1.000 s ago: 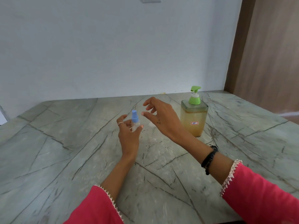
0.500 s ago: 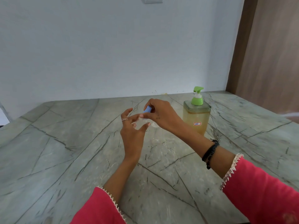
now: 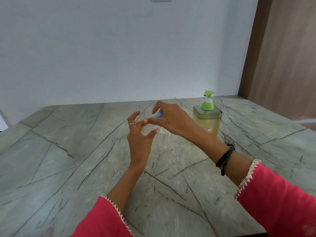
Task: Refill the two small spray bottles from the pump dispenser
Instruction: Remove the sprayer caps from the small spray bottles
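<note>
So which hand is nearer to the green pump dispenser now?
The right hand. It holds the blue spray cap just left of the pump dispenser in the picture. The left hand is farther left, beyond the right hand.

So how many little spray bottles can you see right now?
1. A small clear spray bottle with a blue cap is held between both hands, left of the green-topped pump dispenser. A second one may be hidden behind them.

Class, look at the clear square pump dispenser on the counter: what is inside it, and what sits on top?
Inside the pump dispenser is pale yellow liquid, filling most of it. On top sits a green pump head. The right hand hides its lower left corner.
</note>
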{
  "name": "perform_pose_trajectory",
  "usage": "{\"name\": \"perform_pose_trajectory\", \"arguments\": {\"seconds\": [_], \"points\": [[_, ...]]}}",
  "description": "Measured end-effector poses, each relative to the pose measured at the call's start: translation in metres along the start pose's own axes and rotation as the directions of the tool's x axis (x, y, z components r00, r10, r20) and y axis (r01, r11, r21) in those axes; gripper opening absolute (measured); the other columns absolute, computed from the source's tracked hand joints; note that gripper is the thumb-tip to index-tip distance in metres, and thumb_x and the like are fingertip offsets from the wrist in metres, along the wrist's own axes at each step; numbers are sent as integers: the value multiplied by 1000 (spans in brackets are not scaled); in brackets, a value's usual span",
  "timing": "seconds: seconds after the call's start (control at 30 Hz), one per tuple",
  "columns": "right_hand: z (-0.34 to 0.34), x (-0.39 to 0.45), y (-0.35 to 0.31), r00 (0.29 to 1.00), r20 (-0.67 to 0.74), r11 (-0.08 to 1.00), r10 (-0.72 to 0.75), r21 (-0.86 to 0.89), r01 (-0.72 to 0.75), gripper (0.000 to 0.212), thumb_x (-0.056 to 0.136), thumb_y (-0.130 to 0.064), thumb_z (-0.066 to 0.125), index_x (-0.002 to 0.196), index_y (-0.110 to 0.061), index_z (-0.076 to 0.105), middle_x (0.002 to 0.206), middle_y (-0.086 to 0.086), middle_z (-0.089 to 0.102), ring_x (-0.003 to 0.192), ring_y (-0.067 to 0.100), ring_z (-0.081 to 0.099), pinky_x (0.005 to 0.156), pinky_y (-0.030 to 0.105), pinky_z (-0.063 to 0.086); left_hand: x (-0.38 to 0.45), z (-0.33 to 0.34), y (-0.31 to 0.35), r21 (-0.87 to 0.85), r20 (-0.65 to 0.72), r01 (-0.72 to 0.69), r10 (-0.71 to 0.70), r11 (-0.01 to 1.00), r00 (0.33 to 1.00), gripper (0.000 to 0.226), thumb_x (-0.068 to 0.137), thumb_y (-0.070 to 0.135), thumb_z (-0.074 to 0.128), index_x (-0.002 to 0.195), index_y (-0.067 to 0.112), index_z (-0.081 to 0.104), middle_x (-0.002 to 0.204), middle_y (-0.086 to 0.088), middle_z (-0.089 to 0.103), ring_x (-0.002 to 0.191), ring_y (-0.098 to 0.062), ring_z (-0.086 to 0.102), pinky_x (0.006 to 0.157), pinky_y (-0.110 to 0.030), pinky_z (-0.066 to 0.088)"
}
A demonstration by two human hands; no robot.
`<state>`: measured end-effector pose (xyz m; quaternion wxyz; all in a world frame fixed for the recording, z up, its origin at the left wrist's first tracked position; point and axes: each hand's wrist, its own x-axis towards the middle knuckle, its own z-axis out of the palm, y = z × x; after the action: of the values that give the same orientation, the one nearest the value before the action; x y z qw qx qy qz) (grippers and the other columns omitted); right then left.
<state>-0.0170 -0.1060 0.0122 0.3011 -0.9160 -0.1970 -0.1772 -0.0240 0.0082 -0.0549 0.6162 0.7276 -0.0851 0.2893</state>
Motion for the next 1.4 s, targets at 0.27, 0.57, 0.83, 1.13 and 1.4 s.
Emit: {"name": "perform_pose_trajectory", "arguments": {"seconds": [0.27, 0.57, 0.83, 1.13, 1.4], "points": [[-10, 0, 5, 954, 109, 954, -278, 151, 260, 70, 79, 1, 71, 136, -17, 35, 104, 7, 65, 94, 21, 63, 82, 29, 53, 0, 2, -3, -15, -6, -41, 41, 999, 999, 61, 76, 11, 74, 124, 24, 39, 112, 13, 57, 98, -8, 60, 76, 0, 44], [-9, -8, 2, 986, -13, 983, -164, -83, 163, 54, 89, -29, 65, 133, -17, 37, 78, -2, 58, 68, 17, 55, 59, 25, 36, 1, 1, -7, 9, -1, -104, 104, 994, 995, 51, 77, 4, 72, 123, 10, 51, 106, 50, 42, 94, 17, 53, 75, 6, 37], [-16, -11, 9, 938, 90, 927, -336, -143, 346, 57, 89, -7, 63, 139, -21, 38, 113, 0, 65, 91, 13, 57, 71, 12, 42, -2, 4, -4, 5, -25, -197, 197, 980, 980, 47, 78, 8, 71, 101, 41, 46, 140, 3, 41, 98, -10, 58, 73, 2, 41], [-14, -14, 6, 982, 9, 963, -188, -194, 186, 26, 92, -33, 61, 111, -16, 65, 96, -1, 64, 83, 12, 53, 58, 14, 31, 0, 1, -6, 32, -11, -207, 208, 978, 978, 64, 77, 4, 72, 104, 58, 49, 140, 15, 39, 110, -14, 56, 73, 6, 37], [-25, -12, 19, 954, 25, 945, -299, -130, 300, 18, 88, -23, 66, 105, -16, 69, 99, -1, 67, 85, 9, 56, 72, 25, 45, 0, 4, -6, 71, 1, -248, 249, 966, 969, 56, 78, 11, 72, 118, 42, 48, 134, 32, 41, 100, -4, 59, 82, -13, 51]]}}
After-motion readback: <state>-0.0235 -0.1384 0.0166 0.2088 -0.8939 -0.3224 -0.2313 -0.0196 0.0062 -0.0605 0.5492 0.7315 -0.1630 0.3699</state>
